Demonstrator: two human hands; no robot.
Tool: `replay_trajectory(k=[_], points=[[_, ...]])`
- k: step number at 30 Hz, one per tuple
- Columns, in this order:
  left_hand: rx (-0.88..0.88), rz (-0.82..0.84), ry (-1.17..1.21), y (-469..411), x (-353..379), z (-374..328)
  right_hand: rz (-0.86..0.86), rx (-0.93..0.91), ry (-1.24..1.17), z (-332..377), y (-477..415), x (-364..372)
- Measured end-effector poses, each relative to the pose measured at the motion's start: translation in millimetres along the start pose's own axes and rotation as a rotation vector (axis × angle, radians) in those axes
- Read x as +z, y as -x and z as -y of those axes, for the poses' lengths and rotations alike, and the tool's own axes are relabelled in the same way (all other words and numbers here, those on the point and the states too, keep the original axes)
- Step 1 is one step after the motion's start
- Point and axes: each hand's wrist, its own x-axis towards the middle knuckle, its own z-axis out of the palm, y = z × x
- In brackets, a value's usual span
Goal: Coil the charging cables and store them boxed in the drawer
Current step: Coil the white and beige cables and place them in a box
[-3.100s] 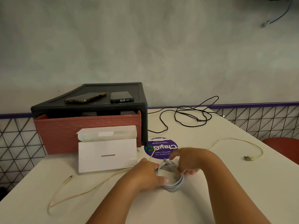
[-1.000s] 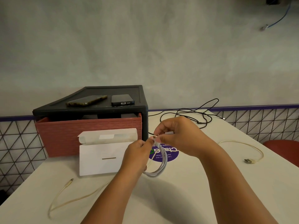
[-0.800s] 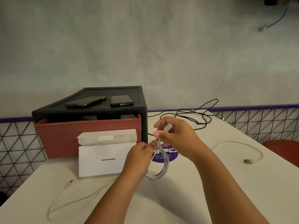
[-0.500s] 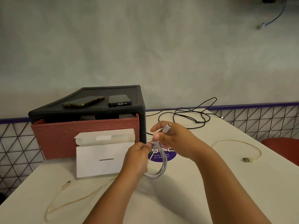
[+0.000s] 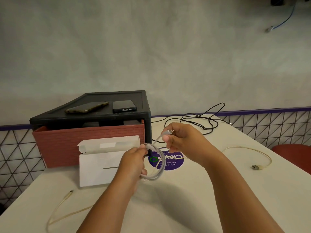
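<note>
The left hand (image 5: 133,163) is closed around a small coil of pale grey charging cable (image 5: 159,167), held in the air above the pale desk (image 5: 185,199). The right hand (image 5: 183,142), just beside and above it, pinches the cable's free plug end (image 5: 168,132). This looks like the finishing of the first coil, so the next move calls for tucking that end through or round the loops, then carrying the bundle left of the left hand into the open white cardboard box (image 5: 97,170). Beyond the box waits the pulled-out reddish-brown drawer (image 5: 87,143), while a loose cream cable (image 5: 262,158) right of the right hand and a tangled black cable (image 5: 207,121) beyond it are not yet coiled.
</note>
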Motion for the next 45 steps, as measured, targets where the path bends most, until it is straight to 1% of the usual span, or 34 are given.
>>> replay_trajectory(k=[3,6,8,9,11,14,15,17,20,23,25,29,32,34,37,40,45], points=[[0.0,-0.001,0.014,1,-1,-1,-0.003,-0.015,-0.014,2,-1,4],[0.009,0.026,0.038,4,2,-1,-0.101,-0.016,-0.02,1,-1,4],[-0.012,0.047,0.115,6,2,-3,-0.154,-0.002,0.065,-3,-1,1],[-0.03,0.059,0.163,7,1,-5,-0.151,0.015,0.13,-6,-1,-1],[-0.063,0.084,0.254,9,-1,-9,-0.098,0.067,0.206,-9,0,-4],[-0.085,0.089,0.349,14,-1,-12,0.06,0.133,0.242,-8,1,-4],[-0.087,0.08,0.366,16,-1,-13,0.103,0.146,0.241,-7,1,-4],[-0.083,0.068,0.382,19,-2,-17,0.127,0.169,0.174,-4,2,-2],[-0.032,0.06,0.324,21,-2,-20,0.115,0.213,0.037,-2,2,-2],[0.1,0.015,0.106,19,1,-14,0.139,0.264,-0.045,-1,3,-3],[0.159,-0.007,0.042,18,2,-10,0.126,0.291,-0.054,-2,3,-2],[0.221,-0.07,0.008,16,1,-11,0.081,0.309,-0.033,-4,-1,6],[0.236,-0.105,0.008,15,-2,-13,0.067,0.293,-0.116,-4,-3,12],[0.256,-0.116,0.035,14,-4,-14,0.094,0.27,-0.205,-3,-3,13],[0.277,-0.124,0.035,15,-2,-15,0.195,0.236,-0.293,-3,1,13],[0.286,-0.113,0.043,16,-1,-14,0.195,0.2,-0.21,-5,1,15],[0.252,-0.044,0.156,12,0,-14,0.086,0.147,-0.008,-2,-5,19]])
